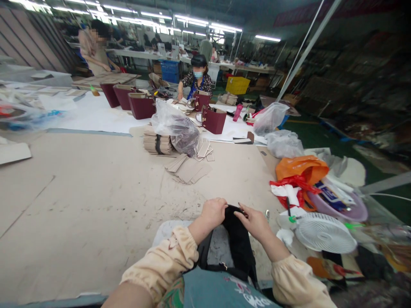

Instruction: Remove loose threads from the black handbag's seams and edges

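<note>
A black fabric piece (239, 241), like part of a bag with a strap and a small metal fitting near my apron, stands at the table's front edge. My left hand (213, 211) is closed on its upper edge at the left, fingers pressed together. Just to the right, my right hand (255, 220) grips the same edge between thumb and fingers. A pale board (170, 229) lies flat on the table, partly hidden behind my left forearm.
Loose card pieces (189, 171) and a bundled card stack (157, 143) lie ahead, beside a plastic bag (184, 132). Several maroon bags (214, 120) stand farther back, near a masked co-worker (197, 79). To the right are a white fan (326, 232) and a lilac basin (356, 207).
</note>
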`<act>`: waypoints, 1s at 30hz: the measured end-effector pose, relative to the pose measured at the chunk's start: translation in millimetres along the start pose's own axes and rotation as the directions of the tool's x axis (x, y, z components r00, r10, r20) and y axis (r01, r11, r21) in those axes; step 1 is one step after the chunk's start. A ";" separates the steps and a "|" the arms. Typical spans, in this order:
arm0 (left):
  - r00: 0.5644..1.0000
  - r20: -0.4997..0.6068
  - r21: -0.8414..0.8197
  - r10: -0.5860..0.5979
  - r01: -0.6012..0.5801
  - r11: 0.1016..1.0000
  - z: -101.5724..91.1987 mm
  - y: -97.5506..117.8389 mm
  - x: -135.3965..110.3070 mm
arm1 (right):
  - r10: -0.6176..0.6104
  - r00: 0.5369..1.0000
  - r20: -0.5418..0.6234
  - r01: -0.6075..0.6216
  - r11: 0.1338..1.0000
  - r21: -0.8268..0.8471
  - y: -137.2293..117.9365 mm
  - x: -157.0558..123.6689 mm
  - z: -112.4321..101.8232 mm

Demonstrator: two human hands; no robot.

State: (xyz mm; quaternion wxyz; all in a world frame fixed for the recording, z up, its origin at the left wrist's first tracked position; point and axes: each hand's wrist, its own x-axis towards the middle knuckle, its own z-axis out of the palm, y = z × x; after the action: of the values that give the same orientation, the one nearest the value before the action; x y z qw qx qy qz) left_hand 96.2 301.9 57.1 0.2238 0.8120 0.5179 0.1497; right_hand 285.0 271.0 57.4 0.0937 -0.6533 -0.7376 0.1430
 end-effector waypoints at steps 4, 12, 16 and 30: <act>0.999 0.016 -0.047 0.040 -0.040 0.998 -0.8 -5.5 -3.6 | -0.020 1.000 -0.003 0.020 0.999 -0.042 -1.2 -2.2 -0.2; 0.996 0.053 0.026 -0.075 0.073 0.997 -3.5 -9.4 -10.3 | 0.000 1.000 -0.015 -0.002 0.992 -0.123 -10.1 -2.1 0.3; 0.992 0.059 0.084 -0.107 0.102 0.991 -5.3 -4.1 -8.7 | -0.005 1.000 0.010 0.007 0.990 -0.138 -9.7 -4.4 -4.1; 0.995 0.059 0.120 -0.084 0.076 0.990 -3.1 0.4 -11.2 | -0.260 0.965 -0.026 0.258 0.964 -0.060 -38.5 23.6 4.3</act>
State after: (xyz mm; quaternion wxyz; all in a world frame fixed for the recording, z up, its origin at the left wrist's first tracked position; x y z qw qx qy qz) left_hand 90.4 292.3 59.7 0.1979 0.8066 0.5506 0.0840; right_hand 244.5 289.9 65.1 0.1057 -0.5558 -0.8187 0.0977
